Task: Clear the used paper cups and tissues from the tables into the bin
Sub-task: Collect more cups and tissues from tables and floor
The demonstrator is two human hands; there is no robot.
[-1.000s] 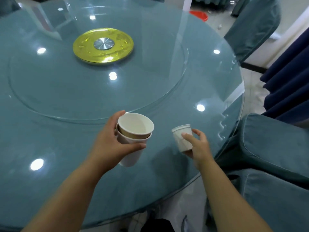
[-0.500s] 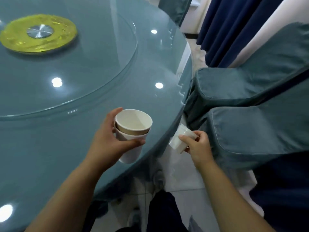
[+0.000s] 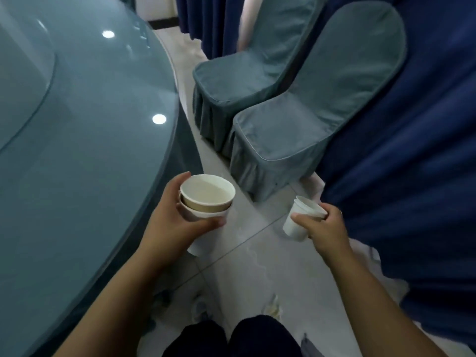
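Gripping two nested cups (image 3: 206, 202) upright in left hand (image 3: 170, 222), pinching tilted small cup (image 3: 298, 220) in right hand (image 3: 324, 228), beyond table (image 3: 103, 150) edge; bin unseen.

At one o'clock we see two chairs in grey-blue covers standing side by side, the nearer chair (image 3: 296, 130) just beside the farther chair (image 3: 239, 76). Dark blue curtains (image 3: 412, 150) hang behind them from twelve to four o'clock, above a pale tiled floor (image 3: 257, 274).

Banquet or restaurant dining room, large round glass-topped bench (image 3: 85, 140), fabric-covered chairs (image 3: 291, 130), dark blue curtains (image 3: 401, 155), tiled floor (image 3: 257, 266)
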